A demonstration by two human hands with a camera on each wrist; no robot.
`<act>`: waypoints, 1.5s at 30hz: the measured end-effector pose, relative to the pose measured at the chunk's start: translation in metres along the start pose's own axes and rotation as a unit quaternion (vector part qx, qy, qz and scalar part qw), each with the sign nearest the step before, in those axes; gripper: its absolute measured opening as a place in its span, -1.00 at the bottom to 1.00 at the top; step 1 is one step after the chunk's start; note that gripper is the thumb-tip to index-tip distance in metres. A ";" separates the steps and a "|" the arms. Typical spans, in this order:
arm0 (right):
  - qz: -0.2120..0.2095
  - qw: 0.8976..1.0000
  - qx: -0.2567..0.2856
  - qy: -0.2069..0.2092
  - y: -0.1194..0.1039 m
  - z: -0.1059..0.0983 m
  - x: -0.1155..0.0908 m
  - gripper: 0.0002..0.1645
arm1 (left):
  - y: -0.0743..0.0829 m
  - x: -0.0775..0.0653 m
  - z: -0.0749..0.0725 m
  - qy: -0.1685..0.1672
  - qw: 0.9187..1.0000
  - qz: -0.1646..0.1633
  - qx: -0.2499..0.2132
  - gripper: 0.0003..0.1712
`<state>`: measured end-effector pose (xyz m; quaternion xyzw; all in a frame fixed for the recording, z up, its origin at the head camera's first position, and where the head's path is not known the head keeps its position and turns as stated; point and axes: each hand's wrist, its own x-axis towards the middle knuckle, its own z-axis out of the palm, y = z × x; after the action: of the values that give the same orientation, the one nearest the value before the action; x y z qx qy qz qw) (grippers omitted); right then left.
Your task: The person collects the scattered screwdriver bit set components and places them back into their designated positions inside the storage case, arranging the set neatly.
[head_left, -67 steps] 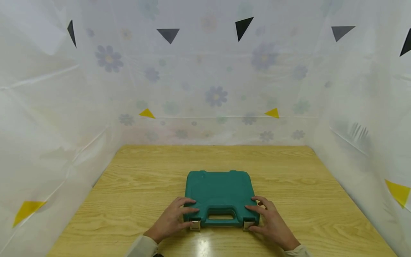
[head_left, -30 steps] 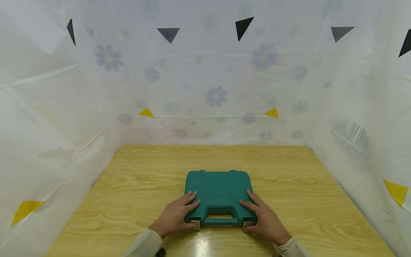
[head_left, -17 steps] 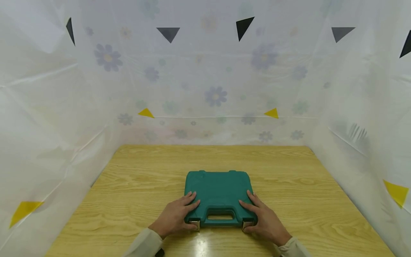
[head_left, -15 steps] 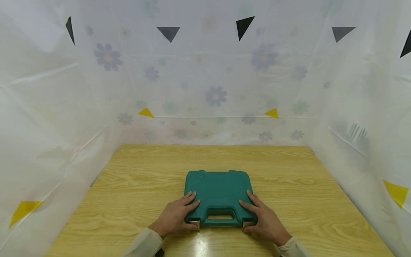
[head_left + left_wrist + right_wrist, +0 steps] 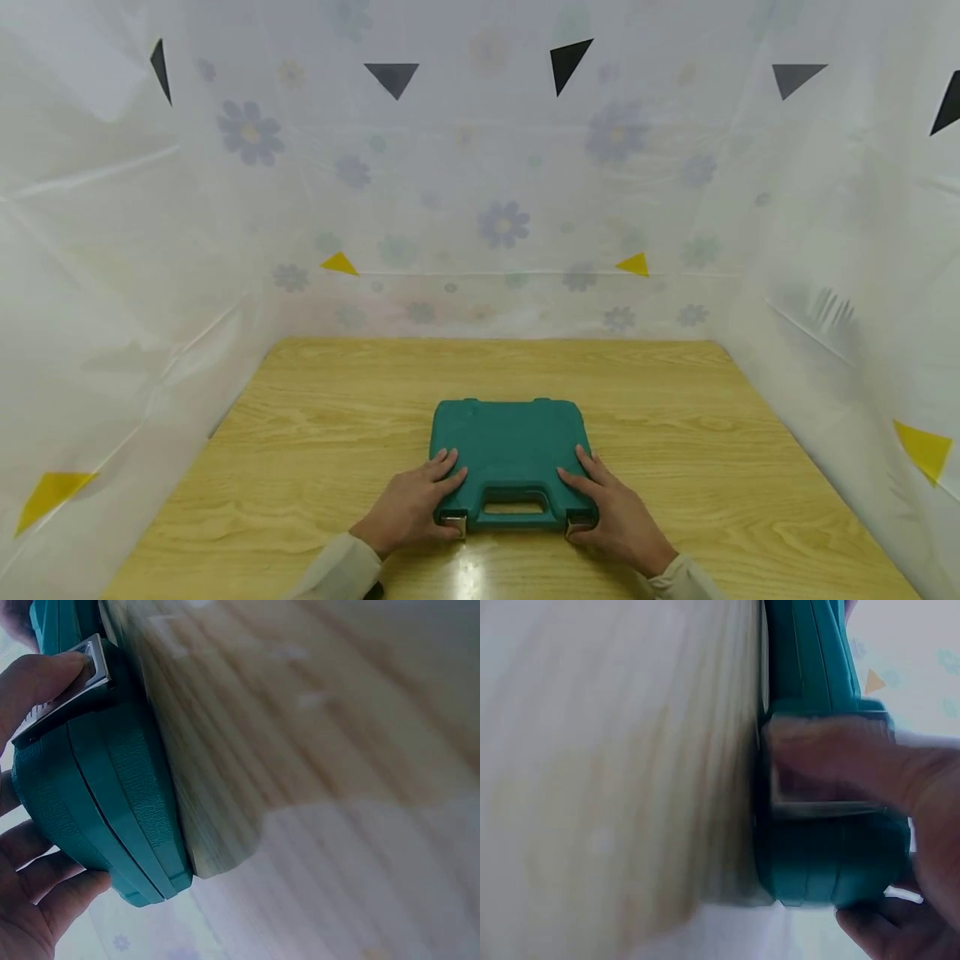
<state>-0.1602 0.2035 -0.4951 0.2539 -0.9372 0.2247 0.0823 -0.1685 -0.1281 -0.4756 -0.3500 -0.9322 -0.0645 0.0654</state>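
A teal plastic carrying case (image 5: 510, 437) lies flat and closed on the table, its handle (image 5: 514, 520) toward me. My left hand (image 5: 408, 508) grips the front left corner, fingers on the lid and side, thumb on the left metal latch (image 5: 97, 664). On the opposite corner, my right hand (image 5: 618, 512) grips in the same way, with its thumb over the right metal latch (image 5: 821, 799). That thumb is blurred in the right wrist view. Thumbs partly hide both latches. The inside of the case cannot be seen.
The wood-grain table (image 5: 337, 417) extends around the case on all sides. White sheeting (image 5: 480, 167) printed with flowers hangs behind it and along both sides, marked with black and yellow triangles.
Since the earliest frame, both hands have shifted slightly, fingers reaching farther onto the lid and thumbs settling over the latches. Over the last second, they have hardly moved; the case stays put.
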 end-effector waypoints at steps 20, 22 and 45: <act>0.006 1.000 -0.002 -0.011 -0.003 -0.003 0.001 -0.05 | 0.004 0.000 0.001 0.019 1.000 0.010 0.016 -0.16; 0.006 1.000 -0.001 -0.009 -0.003 -0.004 0.001 -0.06 | 0.004 0.000 0.000 0.021 0.999 0.016 0.019 -0.16; 0.038 0.999 0.008 0.000 -0.005 -0.002 0.004 -0.10 | -0.007 0.002 0.001 0.012 0.999 0.033 0.012 -0.20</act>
<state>-0.1613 0.1990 -0.4905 0.2183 -0.9443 0.2356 0.0713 -0.1749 -0.1323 -0.4767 -0.3790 -0.9200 -0.0550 0.0834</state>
